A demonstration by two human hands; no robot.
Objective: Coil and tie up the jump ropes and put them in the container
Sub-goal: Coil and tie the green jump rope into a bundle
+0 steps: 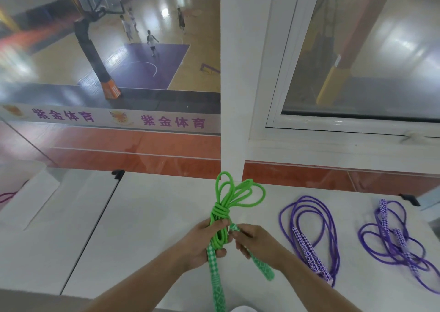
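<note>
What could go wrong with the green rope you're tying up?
The wraps around the green rope might loosen if the left hand lets go of the bundle before the end is tucked. The handle pinched by the right hand could slip and undo the last turn. The two purple ropes lie loose and uncoiled on the white table, so they may tangle if bumped.

Green rope (222, 210), diamond-patterned handles (215, 271); two purple ropes (309, 221)

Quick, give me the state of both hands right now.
Left hand: closed around the coiled green rope and one handle.
Right hand: closed on the rope's other handle.
</note>
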